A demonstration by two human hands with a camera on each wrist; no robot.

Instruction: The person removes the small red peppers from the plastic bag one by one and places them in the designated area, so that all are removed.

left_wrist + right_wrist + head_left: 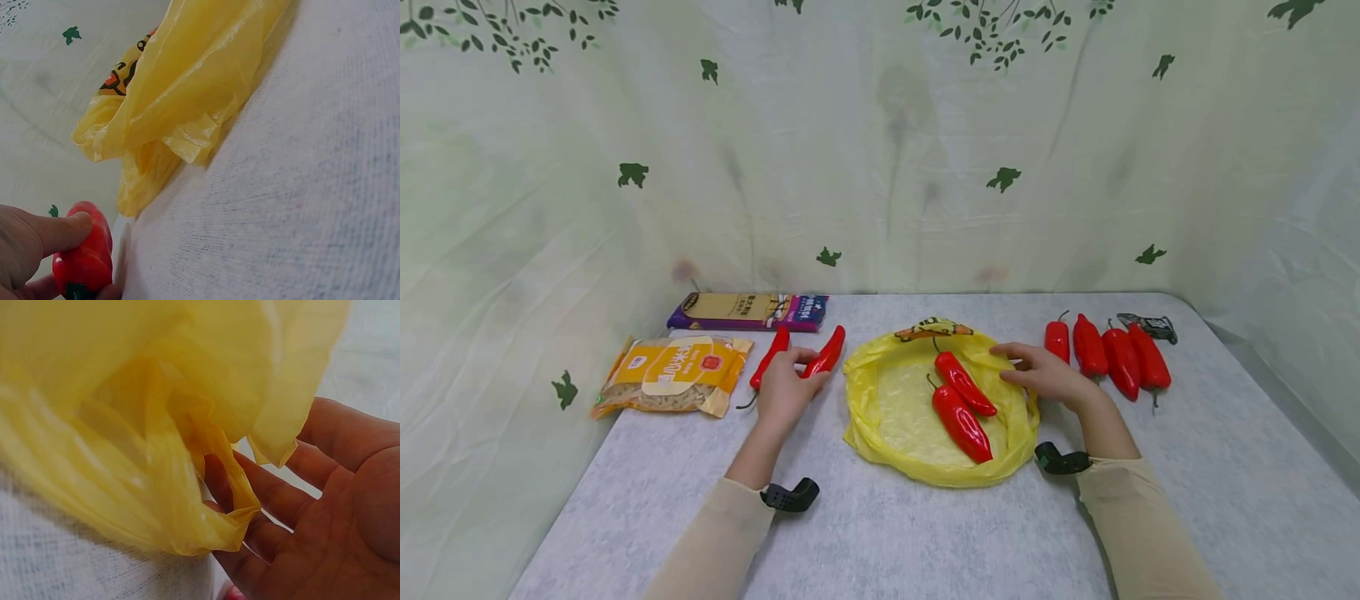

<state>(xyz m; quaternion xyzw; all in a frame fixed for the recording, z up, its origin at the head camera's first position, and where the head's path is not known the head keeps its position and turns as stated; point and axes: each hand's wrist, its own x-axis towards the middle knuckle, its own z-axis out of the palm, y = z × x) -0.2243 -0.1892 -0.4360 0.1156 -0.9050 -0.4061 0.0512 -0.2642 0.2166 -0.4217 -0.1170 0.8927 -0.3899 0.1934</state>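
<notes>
My left hand (pixel 784 390) pinches a red pepper (pixel 826 353) between thumb and fingers, left of the yellow plastic bag (pixel 868 446). In the left wrist view the thumb presses on the pepper's (pixel 87 262) side, its green stem end facing the camera. A second red pepper (pixel 771 358) lies just beside that hand. The bag is spread open with its rim rolled outward, and two red peppers (pixel 961 423) rest inside. My right hand (pixel 1051 377) touches the bag's right rim, fingers extended against the loose yellow folds (pixel 212 531) without gripping them.
Several red peppers (pixel 1122 362) lie in a row at the right, near a small black packet (pixel 1150 327). An orange bag of dry food (pixel 670 375) and a purple-and-gold package (pixel 745 312) sit at the left. A leaf-patterned curtain (pixel 880 167) stands behind the table.
</notes>
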